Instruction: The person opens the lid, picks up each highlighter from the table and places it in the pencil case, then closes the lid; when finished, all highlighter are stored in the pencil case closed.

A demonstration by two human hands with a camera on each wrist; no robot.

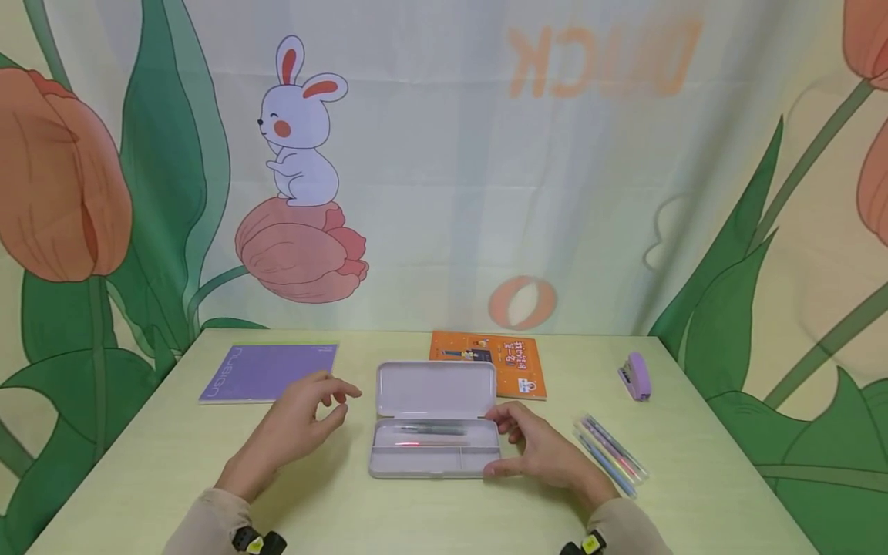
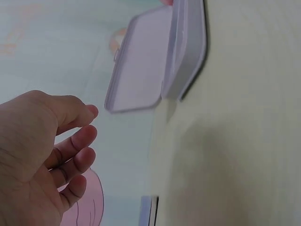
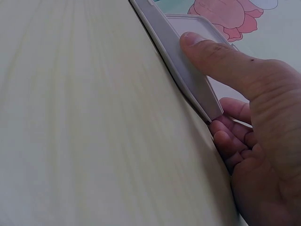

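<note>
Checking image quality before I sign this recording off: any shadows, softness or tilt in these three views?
Head: even light, fairly crisp, with a soft shadow on the table near the left grip; left wrist: scene turned sideways, pencil case slightly soft, a blurry-edged shadow on the table; right wrist: also turned, duller than head, the table darker beside the right grip.

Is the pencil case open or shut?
Open. The pencil case has its lid raised at the back, and you can see the compartments inside.
</note>
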